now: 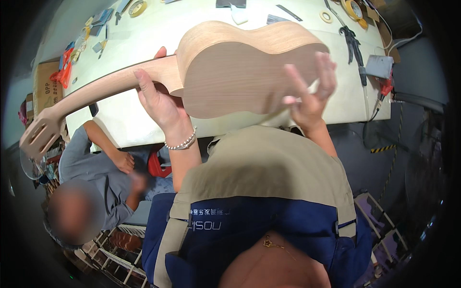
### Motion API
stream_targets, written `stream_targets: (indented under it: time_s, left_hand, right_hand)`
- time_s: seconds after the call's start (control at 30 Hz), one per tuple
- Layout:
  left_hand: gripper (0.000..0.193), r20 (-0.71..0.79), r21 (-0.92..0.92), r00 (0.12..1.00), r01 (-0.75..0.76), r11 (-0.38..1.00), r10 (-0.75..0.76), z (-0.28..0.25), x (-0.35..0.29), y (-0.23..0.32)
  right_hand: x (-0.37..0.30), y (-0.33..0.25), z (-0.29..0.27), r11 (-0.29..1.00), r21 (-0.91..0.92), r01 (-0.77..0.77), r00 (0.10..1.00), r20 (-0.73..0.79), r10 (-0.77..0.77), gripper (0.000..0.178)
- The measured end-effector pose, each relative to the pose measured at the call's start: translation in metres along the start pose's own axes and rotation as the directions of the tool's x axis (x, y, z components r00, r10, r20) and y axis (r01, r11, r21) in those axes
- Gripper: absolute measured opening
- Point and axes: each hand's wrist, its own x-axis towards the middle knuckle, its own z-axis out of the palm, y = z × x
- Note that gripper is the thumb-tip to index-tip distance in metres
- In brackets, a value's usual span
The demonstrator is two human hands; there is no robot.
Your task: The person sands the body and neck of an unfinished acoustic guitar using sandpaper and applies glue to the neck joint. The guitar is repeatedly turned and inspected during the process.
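Head view. Small guitar (249,77), bare wood, held up over the near part of the white table (348,102). Its flat brown face is toward the wearer, with the paler curved side along the far edge. Neck runs left and toward the lower left; slotted headstock (42,132) reaches beyond the table's left edge.

Left hand (161,103): grasping the neck just beside the body, thumb on the near side, a fingertip showing past the far edge. Beaded bracelet (181,142) on that wrist.

Right hand (312,93): blurred, fingers spread, not gripping; in front of the guitar's rounded right end. Contact with the wood: cannot tell.

Table, far side: tape roll (143,8) toward the left, dark flat strip (289,12) near the top. Toward the right, a black tool (353,45) and, near it, a grey box (379,66). At left, a red plastic bag (61,77) near a cardboard box (48,89).

Wearer has a beige and navy apron (269,168). Lower left, a co-worker in a grey shirt (79,161), one hand blurred; red stool (158,164) nearby.
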Motion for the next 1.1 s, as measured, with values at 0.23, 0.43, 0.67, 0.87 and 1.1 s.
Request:
stream_targets:
  time_s: [0.23, 0.43, 0.67, 0.87, 1.1]
  left_hand:
    - [0.046, 0.117, 0.123, 0.986, -0.135, 0.983, 0.121, 0.022, -0.011, 0.009]
    - [0.043, 0.130, 0.104, 0.985, -0.130, 0.986, 0.116, 0.022, -0.008, 0.015]
    - [0.040, 0.102, 0.089, 0.990, -0.109, 0.990, 0.100, 0.023, -0.005, 0.009]
    - [0.035, 0.051, 0.228, 0.998, -0.050, 0.972, 0.039, 0.003, 0.009, 0.017]
    - [0.035, -0.005, 0.462, 0.999, -0.032, 0.886, 0.039, -0.014, 0.026, 0.012]
  right_hand:
    - [0.036, -0.033, 0.019, 0.996, -0.073, 0.049, 0.999, 0.004, -0.049, 0.043]
    - [0.028, -0.029, 0.017, 0.998, -0.054, -0.014, 0.999, 0.047, 0.016, 0.045]
    - [0.032, -0.032, 0.013, 0.999, -0.003, -0.048, 0.995, 0.082, 0.048, 0.044]
    - [-0.010, -0.002, 0.016, 0.972, 0.199, -0.123, 0.987, 0.127, 0.099, 0.034]
    - [-0.061, 0.119, 0.090, 0.782, 0.120, -0.611, 0.784, 0.227, 0.577, 0.017]
